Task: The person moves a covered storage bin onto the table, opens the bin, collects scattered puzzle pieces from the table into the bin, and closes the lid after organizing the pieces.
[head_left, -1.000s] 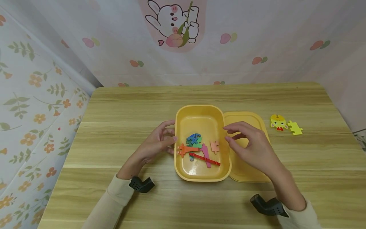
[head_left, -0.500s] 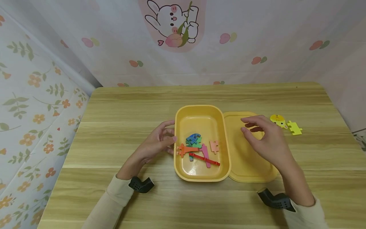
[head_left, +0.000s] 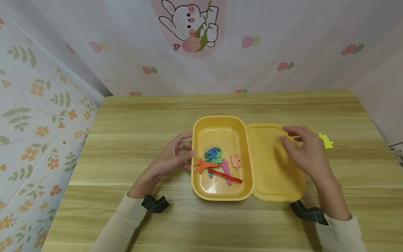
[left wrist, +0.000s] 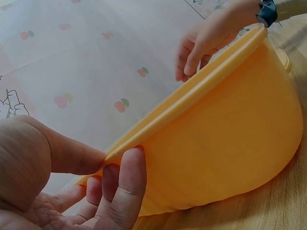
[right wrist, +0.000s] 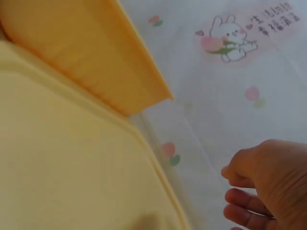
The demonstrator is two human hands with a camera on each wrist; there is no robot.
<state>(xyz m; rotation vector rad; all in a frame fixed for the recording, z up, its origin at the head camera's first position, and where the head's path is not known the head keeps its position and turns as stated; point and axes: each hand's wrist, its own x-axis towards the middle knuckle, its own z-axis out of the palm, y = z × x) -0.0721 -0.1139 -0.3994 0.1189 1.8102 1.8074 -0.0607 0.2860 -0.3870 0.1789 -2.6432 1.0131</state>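
A yellow plastic box (head_left: 221, 193) stands on the table, holding several jigsaw puzzle pieces. My left hand (head_left: 172, 157) pinches its left rim, thumb on top and fingers against the outer wall, as the left wrist view shows. In the box lie an orange piece (head_left: 206, 165), a blue piece (head_left: 213, 153), a pale pink piece (head_left: 236, 161), a magenta piece (head_left: 225, 164) and a thin red piece (head_left: 225, 175). Over the right side of the yellow lid (head_left: 267, 168) hovers my right hand (head_left: 305, 148), fingers loosely bent, nothing visible between them.
A bright yellow puzzle piece (head_left: 326, 141) lies right of the lid. Beside it, an animal-face piece is almost wholly hidden behind the right hand. The lid lies flat against the box's right side. A printed curtain (head_left: 264, 21) hangs behind the table.
My right hand has moved rightward from the box's right rim across the lid, covering the animal-face piece. The left hand and the box have stayed put.
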